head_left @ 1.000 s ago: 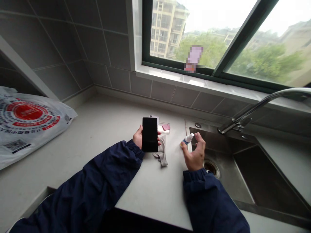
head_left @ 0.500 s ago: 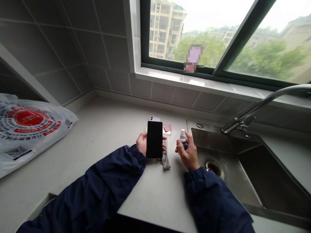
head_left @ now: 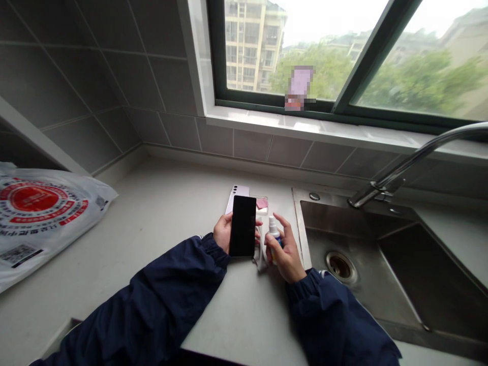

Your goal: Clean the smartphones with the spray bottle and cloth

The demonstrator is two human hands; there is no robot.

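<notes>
My left hand grips a black-screened smartphone upright, its fingertips wrapping round the right edge. In my right hand is a small white spray bottle with a blue label, held just right of the phone; the index finger is raised beside the nozzle. A second phone, pale lilac, lies on the counter behind the first and is partly covered by it. Next to it sits a clear phone case with a pink piece on it. A grey cloth shows below, between the phone and the bottle.
A steel sink with a chrome faucet is at the right. A white plastic bag with red print rests on the pale counter at the left. Behind runs a tiled wall beneath a window.
My right hand has brought the spray bottle left, closer to the phone, and its index finger has lifted. The view has shifted slightly, showing more of the lilac phone.
</notes>
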